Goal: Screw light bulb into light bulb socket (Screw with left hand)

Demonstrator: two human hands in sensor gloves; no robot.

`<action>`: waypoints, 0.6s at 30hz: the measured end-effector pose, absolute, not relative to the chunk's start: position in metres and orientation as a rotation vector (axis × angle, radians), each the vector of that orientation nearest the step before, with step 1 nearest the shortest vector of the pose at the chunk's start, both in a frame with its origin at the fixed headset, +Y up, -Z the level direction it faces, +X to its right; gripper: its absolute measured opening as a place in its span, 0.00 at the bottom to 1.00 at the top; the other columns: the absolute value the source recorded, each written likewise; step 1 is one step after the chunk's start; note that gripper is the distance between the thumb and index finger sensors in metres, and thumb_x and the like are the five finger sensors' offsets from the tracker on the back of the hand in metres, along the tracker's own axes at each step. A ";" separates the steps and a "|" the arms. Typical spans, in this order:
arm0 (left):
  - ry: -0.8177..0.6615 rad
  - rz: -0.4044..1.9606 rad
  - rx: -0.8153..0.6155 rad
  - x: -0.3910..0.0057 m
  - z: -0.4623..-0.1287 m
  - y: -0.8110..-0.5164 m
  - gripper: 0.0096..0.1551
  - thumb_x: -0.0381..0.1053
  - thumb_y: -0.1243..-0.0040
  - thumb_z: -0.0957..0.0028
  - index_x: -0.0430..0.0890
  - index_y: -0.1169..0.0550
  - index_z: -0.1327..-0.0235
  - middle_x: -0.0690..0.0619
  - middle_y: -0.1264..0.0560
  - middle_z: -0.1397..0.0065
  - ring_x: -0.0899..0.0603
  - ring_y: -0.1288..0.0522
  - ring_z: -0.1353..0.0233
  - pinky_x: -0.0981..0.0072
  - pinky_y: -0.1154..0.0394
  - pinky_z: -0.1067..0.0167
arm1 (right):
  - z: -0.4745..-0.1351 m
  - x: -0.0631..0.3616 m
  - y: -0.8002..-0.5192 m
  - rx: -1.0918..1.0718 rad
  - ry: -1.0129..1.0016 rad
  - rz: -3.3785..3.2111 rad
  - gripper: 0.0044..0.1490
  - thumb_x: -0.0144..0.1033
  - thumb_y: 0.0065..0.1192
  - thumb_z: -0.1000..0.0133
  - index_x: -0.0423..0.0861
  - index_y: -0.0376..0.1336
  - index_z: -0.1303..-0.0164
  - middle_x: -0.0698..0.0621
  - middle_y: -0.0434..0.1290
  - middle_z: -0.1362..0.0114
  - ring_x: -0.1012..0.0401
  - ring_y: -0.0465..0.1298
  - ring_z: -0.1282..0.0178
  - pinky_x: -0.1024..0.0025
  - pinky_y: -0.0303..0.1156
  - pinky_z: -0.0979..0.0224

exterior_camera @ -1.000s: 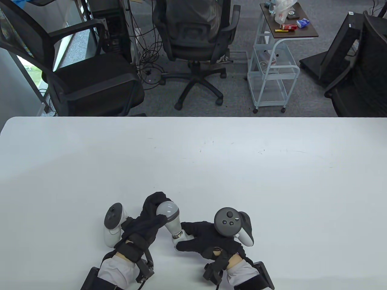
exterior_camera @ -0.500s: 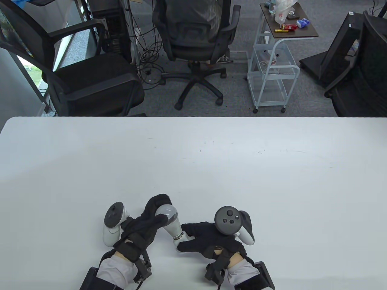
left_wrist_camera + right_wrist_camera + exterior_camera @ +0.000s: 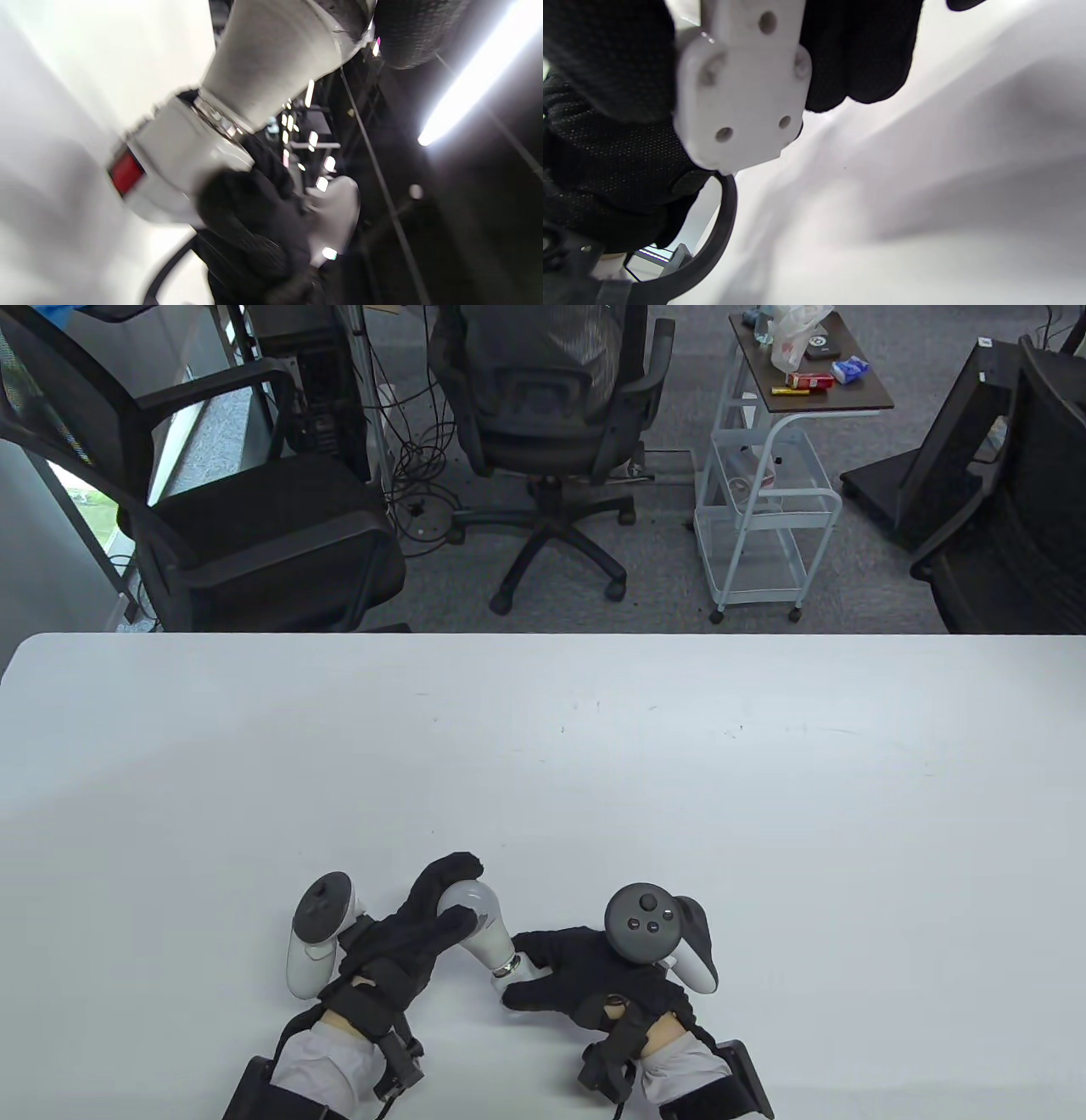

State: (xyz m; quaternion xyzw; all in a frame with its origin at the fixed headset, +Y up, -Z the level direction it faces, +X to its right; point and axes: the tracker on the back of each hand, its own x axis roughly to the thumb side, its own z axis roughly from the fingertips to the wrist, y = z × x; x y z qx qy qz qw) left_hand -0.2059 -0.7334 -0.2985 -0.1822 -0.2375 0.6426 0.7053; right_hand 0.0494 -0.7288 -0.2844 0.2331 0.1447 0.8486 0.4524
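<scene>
Left hand (image 3: 416,929) grips smooth rounded bulb (image 3: 477,912); right hand (image 3: 585,976) holds blocky white socket (image 3: 516,971).

L hand (image 3: 407,929) lies just left of the light bulb (image 3: 482,923), fingers (image 3: 448,869) curled over its dome, thumb on near side, gripping. R hand (image 3: 585,976) just right of bulb's base, fingers wrapped round the socket (image 3: 512,971), palm down.
</scene>
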 end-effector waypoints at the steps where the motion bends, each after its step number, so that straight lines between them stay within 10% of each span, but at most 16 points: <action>1: -0.553 1.443 -0.385 -0.206 -0.299 -0.733 0.41 0.64 0.44 0.30 0.55 0.47 0.13 0.33 0.48 0.18 0.26 0.50 0.18 0.13 0.53 0.33 | -0.284 0.050 -0.729 0.579 0.359 2.099 0.40 0.49 0.80 0.52 0.36 0.69 0.38 0.36 0.78 0.40 0.40 0.75 0.39 0.24 0.50 0.27; 7: -0.733 1.712 -0.532 -0.203 -0.302 -0.736 0.46 0.53 0.44 0.31 0.43 0.54 0.11 0.35 0.51 0.12 0.25 0.55 0.15 0.10 0.57 0.34 | -0.287 0.051 -0.732 0.598 0.413 1.991 0.40 0.51 0.79 0.51 0.36 0.69 0.38 0.37 0.78 0.40 0.41 0.76 0.40 0.25 0.51 0.28; 11: -0.658 1.568 -0.545 -0.203 -0.300 -0.736 0.53 0.73 0.43 0.35 0.53 0.54 0.10 0.28 0.63 0.15 0.22 0.65 0.19 0.10 0.61 0.35 | -0.286 0.051 -0.730 0.579 0.380 2.058 0.40 0.50 0.79 0.51 0.36 0.69 0.38 0.37 0.78 0.40 0.40 0.76 0.39 0.24 0.50 0.27; 18: -0.673 1.613 -0.463 -0.207 -0.302 -0.736 0.40 0.58 0.42 0.32 0.51 0.45 0.12 0.35 0.46 0.16 0.27 0.49 0.16 0.12 0.53 0.33 | -0.285 0.050 -0.730 0.584 0.384 2.087 0.40 0.49 0.80 0.52 0.36 0.69 0.38 0.36 0.77 0.39 0.40 0.75 0.39 0.24 0.49 0.27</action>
